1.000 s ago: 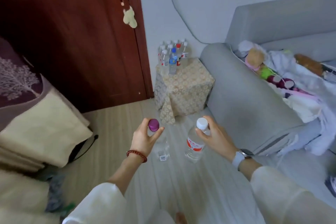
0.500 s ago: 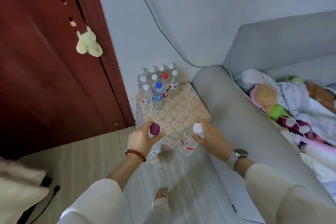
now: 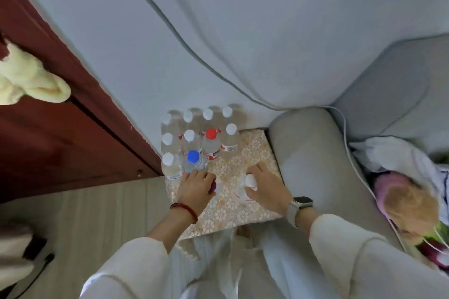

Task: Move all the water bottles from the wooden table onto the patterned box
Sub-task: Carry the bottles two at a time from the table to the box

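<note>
Since half a second ago the patterned box [image 3: 247,204] has been closed on: it was then ahead of the person, and it now lies directly beneath both hands. Two bottles, then carried in the air short of the box, have been brought down over its top.

The purple-capped bottle [image 3: 213,187] is gripped by the left hand [image 3: 194,188], whose fingers [image 3: 198,173] are wrapped over its top; only a sliver of the cap is seen. The white-capped bottle [image 3: 250,181] is held by the right hand [image 3: 266,189], the fingers curled round its neck. Whether either base is already resting on the box cannot be told, since the clear bodies are blurred against the pattern.

The earlier-placed cluster of bottles [image 3: 199,138] stands upright at the box's 11 o'clock corner, against the wall, with the blue-capped bottle [image 3: 193,156] just beyond the left fingertips. The free patch of box lies toward 5 o'clock.

It is judged that the carrying step is finished and that setting down and release remain. The wooden table is not in view, so how many bottles are left there cannot be said.
</note>
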